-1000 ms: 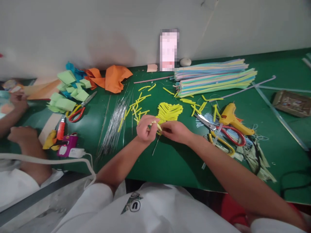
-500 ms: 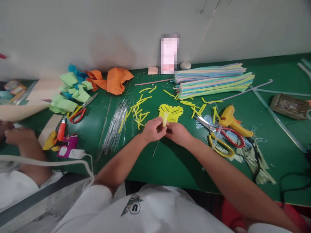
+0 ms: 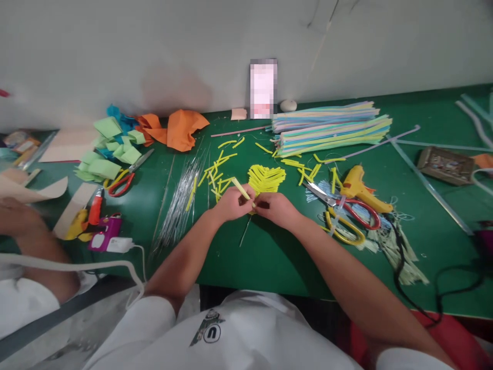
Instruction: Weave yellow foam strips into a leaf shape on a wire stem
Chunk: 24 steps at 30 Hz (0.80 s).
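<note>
A leaf shape (image 3: 267, 177) made of yellow pipe-cleaner pieces lies flat in front of me, a thin wire stem (image 3: 244, 232) pointing toward me from its lower end. My left hand (image 3: 234, 203) is closed around a pale yellow pipe-cleaner piece (image 3: 241, 187), which slants up to the left. The fingers of my right hand (image 3: 278, 209) are pinched at that piece's lower end, close to the leaf's base. My fingers cover part of the leaf. Loose yellow pipe-cleaner pieces (image 3: 217, 168) are scattered left of the leaf.
Thin wires (image 3: 179, 200) lie at left, near scissors (image 3: 125, 181) and crumpled paper (image 3: 187, 129). Pipe-cleaner bundles (image 3: 335, 134) and a phone (image 3: 263, 90) stand at the back. Scissors (image 3: 360, 213), a yellow glue gun (image 3: 360, 190) and tassels (image 3: 400, 257) are at right. Another person's hand (image 3: 17, 218) is far left.
The pale yellow piece has tipped from upright to slanting left in my left hand. My right hand has come in to its lower end. The view has shifted slightly.
</note>
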Each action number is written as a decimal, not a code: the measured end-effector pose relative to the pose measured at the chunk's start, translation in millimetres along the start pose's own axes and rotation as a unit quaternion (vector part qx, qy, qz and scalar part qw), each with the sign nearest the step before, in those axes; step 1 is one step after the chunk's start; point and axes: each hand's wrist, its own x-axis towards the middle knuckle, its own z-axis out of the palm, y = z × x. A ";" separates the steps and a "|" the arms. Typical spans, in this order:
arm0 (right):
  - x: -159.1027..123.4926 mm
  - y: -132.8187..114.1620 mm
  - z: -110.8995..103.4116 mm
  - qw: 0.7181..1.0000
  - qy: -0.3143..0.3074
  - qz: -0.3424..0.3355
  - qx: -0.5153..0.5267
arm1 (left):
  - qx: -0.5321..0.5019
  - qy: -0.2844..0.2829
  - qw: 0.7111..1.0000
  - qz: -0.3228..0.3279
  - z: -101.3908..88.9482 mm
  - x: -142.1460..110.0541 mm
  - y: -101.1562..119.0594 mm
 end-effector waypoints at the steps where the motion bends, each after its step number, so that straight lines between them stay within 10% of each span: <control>1: -0.4 0.2 -0.2 1.000 0.001 -0.003 0.001 | 0.005 -0.003 1.000 0.001 0.7 -0.3 -0.8; 24: -2.2 9.1 3.7 0.999 0.027 -0.002 0.027 | 0.079 -0.067 0.994 0.037 -2.8 0.8 -3.1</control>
